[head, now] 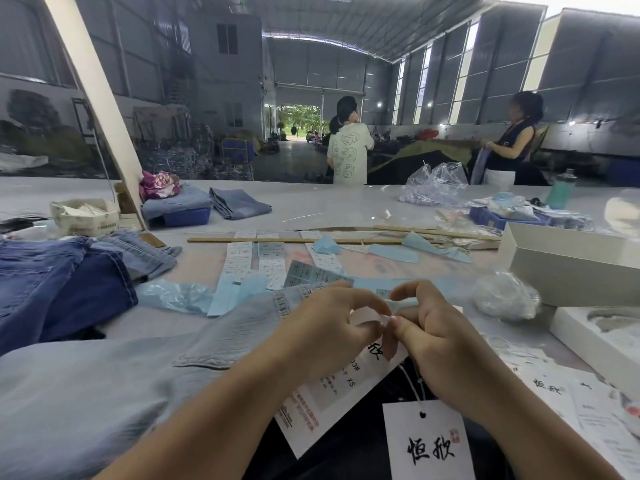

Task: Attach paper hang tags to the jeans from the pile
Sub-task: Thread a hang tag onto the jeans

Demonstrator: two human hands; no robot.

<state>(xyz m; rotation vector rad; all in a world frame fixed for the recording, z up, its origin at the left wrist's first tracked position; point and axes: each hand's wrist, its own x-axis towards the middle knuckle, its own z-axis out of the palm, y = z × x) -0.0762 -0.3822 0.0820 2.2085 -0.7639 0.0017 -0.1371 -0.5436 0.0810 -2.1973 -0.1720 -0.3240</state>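
Left hand (332,323), right hand (426,327): fingertips pinched together on tag string (412,386) over pale jeans (221,327). Advice: keep loop taut, hang tag (429,441) clear of fingers while fastening.

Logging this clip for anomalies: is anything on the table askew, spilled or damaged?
Nothing looks damaged. The table is cluttered: torn blue backing strips and label sheets lie scattered askew behind the hands. Left hand and right hand pinch something small over the light jeans.
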